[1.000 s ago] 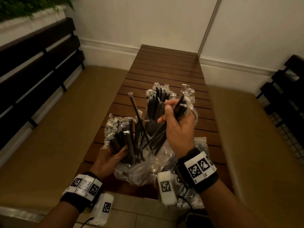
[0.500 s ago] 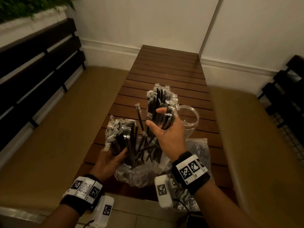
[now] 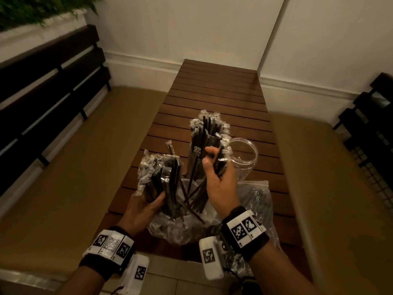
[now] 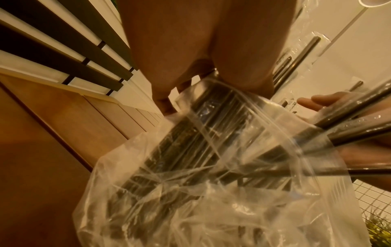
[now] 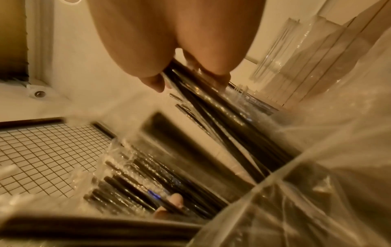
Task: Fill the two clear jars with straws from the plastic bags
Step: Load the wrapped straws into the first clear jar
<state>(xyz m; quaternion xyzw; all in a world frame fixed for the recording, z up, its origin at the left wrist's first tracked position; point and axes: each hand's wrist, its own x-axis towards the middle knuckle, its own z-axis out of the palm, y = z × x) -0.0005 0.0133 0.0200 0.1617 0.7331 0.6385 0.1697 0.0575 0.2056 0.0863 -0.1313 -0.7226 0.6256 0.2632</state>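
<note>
Right hand (image 3: 221,184) clamps a bundle of thin black film-wrapped straws (image 3: 214,167) (light, slippery, best gripped mid-length); left hand (image 3: 146,206) clasps another bundle (image 3: 161,184) in the clear plastic bag (image 3: 178,231).

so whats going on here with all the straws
A person is moving wrapped black straws from a plastic bag on a slatted wooden table into clear jars. The left hand holds one bundle over the bag and the right hand grips another. One jar is already packed with straws; the jar beside it looks empty.
</note>
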